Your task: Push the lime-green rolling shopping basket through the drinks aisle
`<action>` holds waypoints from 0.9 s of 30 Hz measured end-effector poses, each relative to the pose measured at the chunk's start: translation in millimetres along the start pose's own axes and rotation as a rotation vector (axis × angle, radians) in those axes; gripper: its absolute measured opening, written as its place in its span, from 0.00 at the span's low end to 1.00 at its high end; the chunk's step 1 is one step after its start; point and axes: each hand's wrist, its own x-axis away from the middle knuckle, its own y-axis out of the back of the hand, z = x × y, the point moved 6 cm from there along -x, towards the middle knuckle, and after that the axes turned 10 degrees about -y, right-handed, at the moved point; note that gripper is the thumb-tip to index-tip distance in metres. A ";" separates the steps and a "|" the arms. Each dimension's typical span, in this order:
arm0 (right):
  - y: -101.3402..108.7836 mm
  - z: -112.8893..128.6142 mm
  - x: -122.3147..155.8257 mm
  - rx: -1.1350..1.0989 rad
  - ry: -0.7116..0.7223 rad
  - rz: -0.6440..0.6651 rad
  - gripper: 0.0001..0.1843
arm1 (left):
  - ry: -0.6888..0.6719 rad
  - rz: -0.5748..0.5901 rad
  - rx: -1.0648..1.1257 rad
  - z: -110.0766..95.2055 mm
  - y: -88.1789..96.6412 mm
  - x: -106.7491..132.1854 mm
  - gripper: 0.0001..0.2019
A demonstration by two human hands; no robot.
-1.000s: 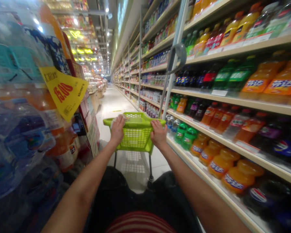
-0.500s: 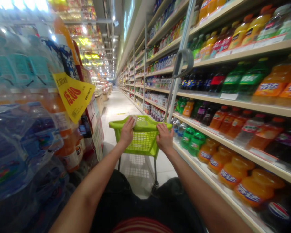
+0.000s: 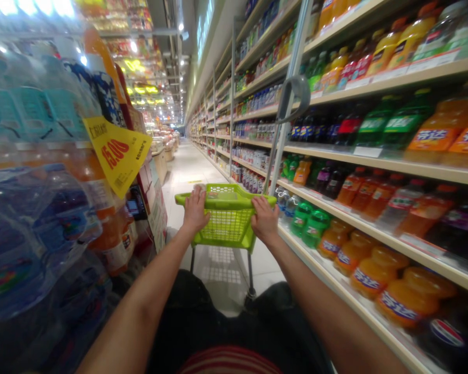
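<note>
A lime-green shopping cart [image 3: 228, 228] with a slotted plastic basket stands in front of me on thin dark legs. My left hand [image 3: 196, 210] is closed over the left part of its handle, the thumb lying towards the basket's near wall. Something small and pale, too blurred to name, shows by the left fingertips. Near the handle's right end my right hand [image 3: 264, 215] is closed too, its fingers bent over the bar. What lies inside the basket is mostly hidden behind the handle.
Shelves of bottled drinks [image 3: 374, 197] run along the right side, with a grey ring-shaped holder [image 3: 294, 98] on an upright post. Shrink-wrapped bottles [image 3: 35, 223] are stacked close on the left, beside a yellow price sign [image 3: 119, 156]. A pale tiled aisle [image 3: 181, 166] stretches ahead.
My left hand has slid leftward along the cart handle. My right hand keeps its place, and the cart and shelves look almost unchanged.
</note>
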 end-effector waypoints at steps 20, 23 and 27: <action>2.4 0.2 -0.5 0.047 0.023 0.017 0.27 | 0.042 -0.038 0.046 -8.9 -4.9 8.0 0.28; 3.2 -0.7 -0.9 0.035 0.028 0.030 0.28 | 0.068 -0.017 0.037 3.8 -1.9 8.3 0.28; 1.7 1.5 -0.8 0.015 0.019 0.043 0.28 | 0.196 -0.036 -0.042 41.9 14.1 13.6 0.27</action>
